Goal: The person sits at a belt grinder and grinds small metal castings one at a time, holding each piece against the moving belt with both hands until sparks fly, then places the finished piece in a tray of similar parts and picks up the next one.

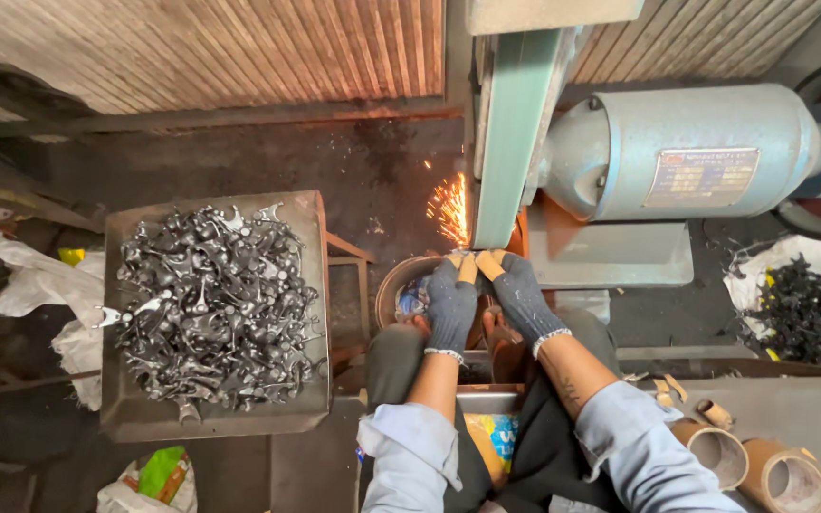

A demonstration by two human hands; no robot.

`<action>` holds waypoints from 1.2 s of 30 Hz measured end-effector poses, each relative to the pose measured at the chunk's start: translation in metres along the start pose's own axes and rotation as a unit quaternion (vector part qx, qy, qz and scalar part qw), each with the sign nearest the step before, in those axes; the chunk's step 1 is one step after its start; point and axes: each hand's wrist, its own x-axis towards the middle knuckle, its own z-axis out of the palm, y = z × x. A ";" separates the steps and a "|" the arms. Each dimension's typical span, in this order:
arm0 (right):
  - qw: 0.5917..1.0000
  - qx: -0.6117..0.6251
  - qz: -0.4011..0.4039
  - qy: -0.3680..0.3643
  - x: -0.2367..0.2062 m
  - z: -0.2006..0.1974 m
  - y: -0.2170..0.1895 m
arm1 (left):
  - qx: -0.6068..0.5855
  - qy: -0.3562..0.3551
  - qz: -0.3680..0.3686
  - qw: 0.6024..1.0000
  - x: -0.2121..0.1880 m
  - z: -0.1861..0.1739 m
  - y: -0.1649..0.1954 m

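Behind your station runs a wall of ribbed corrugated metal sheeting [239, 47], rust-brown, lit from above and brightest at its left. Below it you have a dark, sooty concrete floor [372, 171], stained and gritty. At your left lies crumpled white plastic sheeting [35, 285] on that floor, with a green-and-yellow plastic bag [159, 475] near the bottom edge. At your right a white sack [762, 266] lies spread under a dark heap. Brown cardboard tubes [748, 465] lie in the bottom right corner. Overall light is dim and warm.

Tray [125, 418] left of belt [510, 142]
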 end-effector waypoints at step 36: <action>0.978 -0.080 -0.070 -0.182 -0.047 -0.060 0.014 | -0.202 -0.359 -0.114 0.904 -0.012 -0.038 0.049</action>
